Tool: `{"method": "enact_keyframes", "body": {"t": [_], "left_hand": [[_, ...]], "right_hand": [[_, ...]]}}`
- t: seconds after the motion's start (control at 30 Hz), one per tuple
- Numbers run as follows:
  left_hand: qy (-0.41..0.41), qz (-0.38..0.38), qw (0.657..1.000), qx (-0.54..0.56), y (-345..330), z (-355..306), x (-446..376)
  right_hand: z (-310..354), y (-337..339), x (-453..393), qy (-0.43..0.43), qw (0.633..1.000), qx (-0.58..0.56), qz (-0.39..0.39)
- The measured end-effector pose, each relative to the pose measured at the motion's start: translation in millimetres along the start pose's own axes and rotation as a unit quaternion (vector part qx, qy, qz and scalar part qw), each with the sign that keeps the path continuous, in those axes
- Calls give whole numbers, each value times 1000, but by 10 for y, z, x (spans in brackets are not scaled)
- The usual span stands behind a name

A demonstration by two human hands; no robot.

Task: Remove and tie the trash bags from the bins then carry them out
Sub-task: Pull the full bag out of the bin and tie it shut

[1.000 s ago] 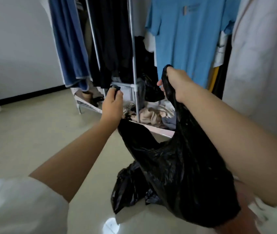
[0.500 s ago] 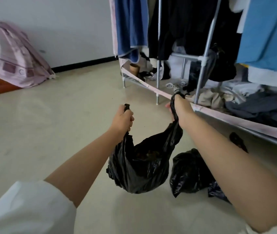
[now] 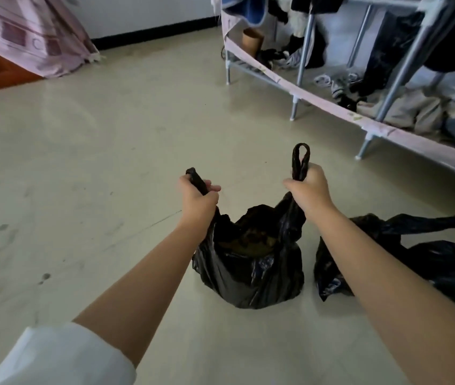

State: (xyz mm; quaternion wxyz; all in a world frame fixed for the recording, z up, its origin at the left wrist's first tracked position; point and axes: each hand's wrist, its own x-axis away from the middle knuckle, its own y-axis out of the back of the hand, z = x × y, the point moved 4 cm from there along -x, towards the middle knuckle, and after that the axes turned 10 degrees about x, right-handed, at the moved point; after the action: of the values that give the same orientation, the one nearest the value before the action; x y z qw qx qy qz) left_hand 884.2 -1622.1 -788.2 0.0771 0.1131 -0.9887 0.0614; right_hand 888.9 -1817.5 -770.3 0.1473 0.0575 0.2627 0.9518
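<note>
Gripping one handle each, our left hand (image 3: 197, 197) and right hand (image 3: 308, 190) hold the open black trash bag (image 3: 251, 262) with closed fingers, its base on the floor (image 3: 95, 162). Second bag (image 3: 426, 259) lies just beside it.

A single head-worn, wide-angle view is given, directed forward and steeply down onto the floor (image 3: 82, 162). Both forearms are seen entering from the bottom edge at close range; the wardrobe rack (image 3: 317, 87) is caught along the upper right corner, markedly curved by lens distortion.
</note>
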Motion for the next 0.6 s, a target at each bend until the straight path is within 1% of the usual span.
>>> {"method": "enact_keyframes", "body": {"t": [0.03,0.1,0.13,0.17,0.2,0.27,0.3,0.33,0.37,0.4,0.43,0.47,0.5,0.53,0.57,0.6], "left_hand": [[12,-24,998,62,6,8,-21],[38,-63,982,175,16,34,-55],[37,-74,981,177,29,41,-68],[28,-74,989,124,47,62,-86],[22,-60,997,45,60,101,-94],[30,-8,994,-104,51,214,-64],[27,9,988,-150,63,289,-31],[21,10,985,-172,97,384,-8],[18,7,985,-169,136,475,21],[21,3,989,-144,178,569,50],[30,-9,994,-108,219,659,81],[39,-29,997,-61,255,724,123],[44,-51,998,-8,282,751,163],[40,-63,996,52,299,741,194],[34,-64,991,117,299,703,212],[26,-59,982,179,296,654,215]], "right_hand": [[-21,-61,-37,8,1000,3,15],[-83,-190,-81,19,999,10,47],[-124,-244,-97,21,998,14,64],[-167,-289,-118,23,996,26,81],[-203,-332,-131,29,993,43,102],[-270,-408,-143,69,982,93,153],[-295,-445,-137,92,972,123,177],[-332,-495,-129,111,961,149,203],[-376,-546,-117,119,953,165,223],[-417,-597,-108,116,950,172,234],[-449,-634,-95,102,954,163,228],[-475,-652,-80,72,968,119,211],[-502,-665,-64,36,980,36,193],[-516,-674,-42,-1,981,-69,181],[-532,-675,-30,-42,965,-186,178],[-552,-657,-40,-80,938,-290,171]]}}
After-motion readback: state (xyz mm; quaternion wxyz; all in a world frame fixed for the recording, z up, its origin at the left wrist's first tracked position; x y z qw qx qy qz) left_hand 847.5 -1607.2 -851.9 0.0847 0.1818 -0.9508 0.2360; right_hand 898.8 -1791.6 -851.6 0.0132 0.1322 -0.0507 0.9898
